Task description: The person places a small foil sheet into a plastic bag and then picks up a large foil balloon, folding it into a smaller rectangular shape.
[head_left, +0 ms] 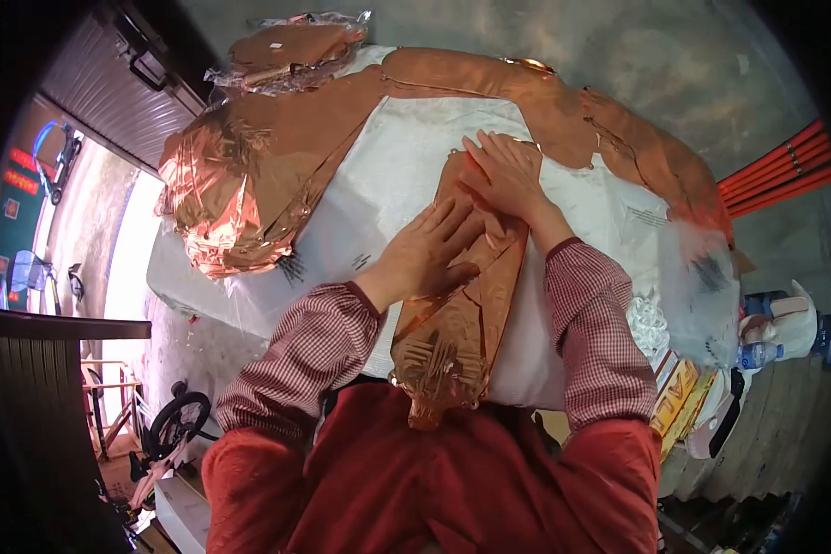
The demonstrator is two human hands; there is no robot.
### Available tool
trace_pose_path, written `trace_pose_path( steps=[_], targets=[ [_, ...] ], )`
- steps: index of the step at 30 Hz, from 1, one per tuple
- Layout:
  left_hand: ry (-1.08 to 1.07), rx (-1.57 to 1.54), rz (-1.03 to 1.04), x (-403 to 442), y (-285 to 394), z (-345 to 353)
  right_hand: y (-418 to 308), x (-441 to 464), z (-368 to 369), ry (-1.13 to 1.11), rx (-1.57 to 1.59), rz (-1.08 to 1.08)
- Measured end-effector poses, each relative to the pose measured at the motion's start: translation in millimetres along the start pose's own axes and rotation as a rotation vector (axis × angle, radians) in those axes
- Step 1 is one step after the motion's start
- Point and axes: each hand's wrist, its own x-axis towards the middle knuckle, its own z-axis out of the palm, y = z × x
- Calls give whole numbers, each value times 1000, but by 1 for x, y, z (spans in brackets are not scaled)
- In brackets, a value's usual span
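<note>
A flat, copper-coloured foil balloon (462, 323), folded into a long narrow strip, lies on the white-covered work surface (369, 198) in front of me. My left hand (425, 249) rests flat on its middle with the fingers spread. Further up the strip, my right hand (503, 175) also lies flat, fingers stretched out. The strip's near end narrows to a small tab by my red top. A large pile of the same copper foil (240, 185) sits at the left, shiny and crumpled at its lower end. More foil (471, 74) runs along the far edge.
A clear-wrapped copper packet (295, 46) lies at the far left. White string (648, 325), a yellow box (679, 397) and plastic bottles (759, 355) are at the right. Orange poles (780, 171) lean at the far right. A bicycle wheel (177, 425) stands at the lower left.
</note>
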Motion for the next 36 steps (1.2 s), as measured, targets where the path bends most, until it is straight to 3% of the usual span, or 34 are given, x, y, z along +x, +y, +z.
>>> trace_pose_path(
  steps=[8,15,18,19,21,24,36],
  targets=[
    [-62,34,22,5,1,-6,-35,12,8,142,173,-27],
    [-19,73,44,0,-3,1,3,15,-7,288,-55,47],
    [-65,77,3,1,3,-5,10,4,-11,329,30,8],
    [-63,68,9,1,3,-4,8,-2,-5,323,22,14],
    [-16,105,16,0,3,0,-3,-24,15,214,208,-193],
    [-66,136,7,1,3,-2,-14,-36,12,218,0,-210],
    [-87,117,-15,-12,13,-11,-5,-28,8,121,-5,-95]
  ],
)
